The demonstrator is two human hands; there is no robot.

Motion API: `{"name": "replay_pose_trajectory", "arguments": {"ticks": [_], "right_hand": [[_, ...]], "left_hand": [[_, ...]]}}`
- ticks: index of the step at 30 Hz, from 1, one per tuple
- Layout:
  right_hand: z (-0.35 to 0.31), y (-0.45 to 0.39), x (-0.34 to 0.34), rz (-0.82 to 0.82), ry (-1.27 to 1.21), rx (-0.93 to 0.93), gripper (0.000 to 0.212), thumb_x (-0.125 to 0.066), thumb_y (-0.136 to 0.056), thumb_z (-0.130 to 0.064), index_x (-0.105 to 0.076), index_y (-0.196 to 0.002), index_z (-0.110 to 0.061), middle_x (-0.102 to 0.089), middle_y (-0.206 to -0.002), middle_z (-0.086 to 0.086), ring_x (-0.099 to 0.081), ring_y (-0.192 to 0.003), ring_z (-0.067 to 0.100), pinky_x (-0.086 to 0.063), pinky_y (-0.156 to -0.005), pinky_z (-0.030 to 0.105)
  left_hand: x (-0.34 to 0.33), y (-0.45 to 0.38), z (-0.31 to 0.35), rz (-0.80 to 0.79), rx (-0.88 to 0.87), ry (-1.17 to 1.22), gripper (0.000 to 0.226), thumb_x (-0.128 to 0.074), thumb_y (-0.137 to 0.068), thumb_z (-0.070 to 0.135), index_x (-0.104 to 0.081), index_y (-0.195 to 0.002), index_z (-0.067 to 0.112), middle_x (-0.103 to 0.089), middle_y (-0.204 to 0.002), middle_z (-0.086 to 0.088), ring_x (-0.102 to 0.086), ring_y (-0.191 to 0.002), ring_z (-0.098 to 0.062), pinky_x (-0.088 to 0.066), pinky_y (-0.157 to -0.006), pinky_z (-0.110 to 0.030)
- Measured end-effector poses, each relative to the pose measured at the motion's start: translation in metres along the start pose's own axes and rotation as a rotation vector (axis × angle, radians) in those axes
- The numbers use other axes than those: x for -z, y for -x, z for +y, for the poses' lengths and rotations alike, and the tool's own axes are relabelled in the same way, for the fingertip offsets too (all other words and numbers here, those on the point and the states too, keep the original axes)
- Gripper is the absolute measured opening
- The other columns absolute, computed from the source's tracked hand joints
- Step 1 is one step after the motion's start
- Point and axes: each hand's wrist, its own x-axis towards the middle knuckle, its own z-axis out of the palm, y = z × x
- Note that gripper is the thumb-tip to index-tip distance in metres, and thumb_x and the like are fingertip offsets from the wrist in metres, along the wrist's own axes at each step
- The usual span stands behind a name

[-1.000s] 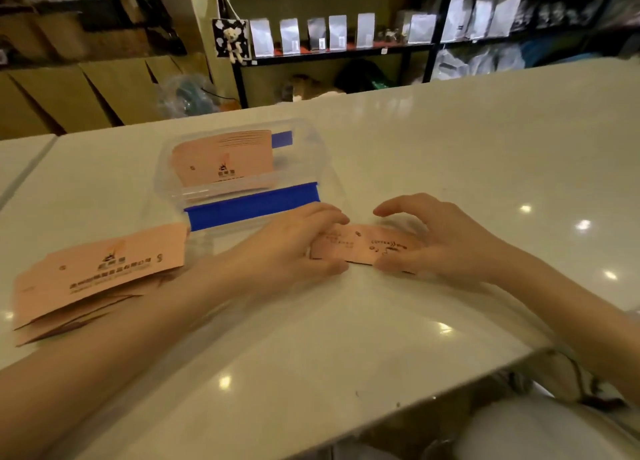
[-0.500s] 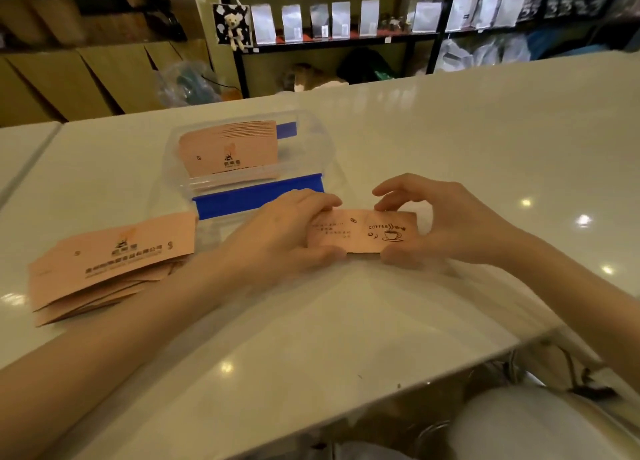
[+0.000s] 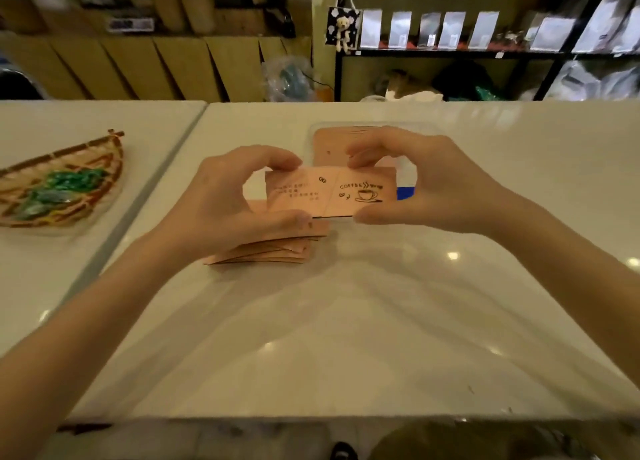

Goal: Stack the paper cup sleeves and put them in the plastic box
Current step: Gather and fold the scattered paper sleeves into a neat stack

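Both hands hold one flat pink paper cup sleeve (image 3: 330, 193) upright above the table; it carries a coffee-cup drawing. My left hand (image 3: 225, 203) pinches its left end, my right hand (image 3: 429, 186) its right end, thumbs below and fingers on top. Under my left hand lies a fanned pile of pink sleeves (image 3: 273, 250) on the white table. Behind the held sleeve sits the clear plastic box (image 3: 311, 130) with a blue strip (image 3: 405, 193); another pink sleeve (image 3: 329, 142) lies inside it. My hands hide most of the box.
A woven tray (image 3: 104, 158) with green wrapped things sits on the neighbouring table at the left, across a narrow gap (image 3: 138, 203). Shelves with silver pouches (image 3: 429, 30) and cardboard boxes stand behind the table. The table's near edge (image 3: 311, 416) runs along the bottom.
Both hands lifted the sleeve off the table and raised it upright in front of the box. The view swung left, so the pile now lies under my left hand.
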Motion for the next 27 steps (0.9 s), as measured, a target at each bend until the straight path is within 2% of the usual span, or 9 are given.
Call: {"name": "replay_pose_trajectory", "arguments": {"ticks": [3,6,10,12,17,20,22,24,27], "right_hand": [[-0.011,-0.021,-0.021,-0.036,0.009,0.026,0.059,-0.073,-0.067,-0.035,-0.047,-0.120,-0.026,-0.056,-0.115,-0.011,-0.049,-0.098,-0.009,-0.043,-0.084,0.009],[-0.018,-0.035,-0.042,-0.090,0.018,0.019,0.055,-0.070,-0.070,-0.039,-0.046,-0.119,-0.031,-0.053,-0.120,-0.010,-0.047,-0.106,0.005,-0.044,-0.091,0.023],[-0.024,-0.042,-0.061,-0.132,-0.043,-0.020,0.052,-0.068,-0.072,-0.038,-0.044,-0.118,-0.034,-0.048,-0.112,-0.018,-0.044,-0.093,-0.006,-0.039,-0.073,0.004],[-0.024,-0.043,-0.068,-0.116,-0.037,-0.020,0.051,-0.068,-0.072,-0.039,-0.045,-0.117,-0.034,-0.049,-0.114,-0.017,-0.043,-0.091,-0.008,-0.039,-0.072,0.006],[-0.022,-0.037,-0.080,-0.113,-0.006,-0.043,0.050,-0.067,-0.072,-0.038,-0.046,-0.118,-0.033,-0.053,-0.123,-0.009,-0.045,-0.103,0.005,-0.044,-0.084,0.018],[-0.020,-0.031,-0.084,-0.134,0.016,-0.076,0.051,-0.066,-0.073,-0.039,-0.045,-0.119,-0.032,-0.052,-0.124,-0.007,-0.047,-0.105,0.009,-0.048,-0.085,0.023],[-0.020,-0.029,-0.085,-0.150,0.027,-0.091,0.052,-0.065,-0.074,-0.040,-0.045,-0.120,-0.032,-0.051,-0.124,-0.007,-0.047,-0.105,0.010,-0.048,-0.085,0.023],[-0.021,-0.030,-0.083,-0.151,0.020,-0.082,0.050,-0.065,-0.074,-0.041,-0.046,-0.120,-0.031,-0.051,-0.124,-0.007,-0.047,-0.105,0.009,-0.047,-0.086,0.023],[-0.023,-0.036,-0.074,-0.151,-0.027,-0.081,0.040,-0.060,-0.079,-0.038,-0.048,-0.116,-0.031,-0.052,-0.120,-0.012,-0.044,-0.100,0.001,-0.039,-0.077,0.011]], "left_hand": [[0.016,0.013,-0.018,-0.008,0.073,-0.006,0.057,-0.065,-0.058,0.058,-0.051,-0.109,0.036,-0.051,-0.104,0.024,-0.046,-0.093,0.013,-0.034,-0.080,0.000],[0.023,0.026,-0.034,-0.020,0.152,-0.013,0.055,-0.062,-0.056,0.061,-0.052,-0.105,0.038,-0.049,-0.100,0.027,-0.045,-0.092,0.007,-0.035,-0.078,-0.004],[0.022,0.038,-0.050,-0.026,0.188,0.028,0.051,-0.064,-0.058,0.057,-0.060,-0.102,0.032,-0.057,-0.106,0.016,-0.048,-0.100,-0.004,-0.037,-0.082,-0.012],[0.020,0.041,-0.057,-0.017,0.189,0.047,0.050,-0.062,-0.056,0.055,-0.061,-0.101,0.032,-0.058,-0.108,0.015,-0.048,-0.099,-0.002,-0.037,-0.081,-0.011],[0.012,0.045,-0.066,-0.038,0.156,0.069,0.044,-0.066,-0.060,0.051,-0.063,-0.099,0.032,-0.055,-0.104,0.019,-0.045,-0.093,0.013,-0.032,-0.077,0.003],[0.006,0.047,-0.068,-0.054,0.112,0.048,0.045,-0.069,-0.062,0.052,-0.062,-0.101,0.030,-0.054,-0.106,0.019,-0.044,-0.093,0.015,-0.033,-0.080,0.001],[0.004,0.048,-0.070,-0.076,0.095,0.046,0.052,-0.059,-0.060,0.061,-0.061,-0.103,0.032,-0.054,-0.109,0.018,-0.045,-0.096,0.009,-0.035,-0.081,-0.004],[0.004,0.048,-0.070,-0.076,0.114,0.074,0.049,-0.059,-0.063,0.064,-0.061,-0.101,0.033,-0.054,-0.112,0.017,-0.045,-0.098,0.008,-0.035,-0.082,-0.001],[0.008,0.044,-0.069,-0.080,0.177,0.145,0.041,-0.056,-0.066,0.056,-0.065,-0.097,0.031,-0.053,-0.113,0.019,-0.044,-0.100,0.010,-0.032,-0.080,0.002]]}}
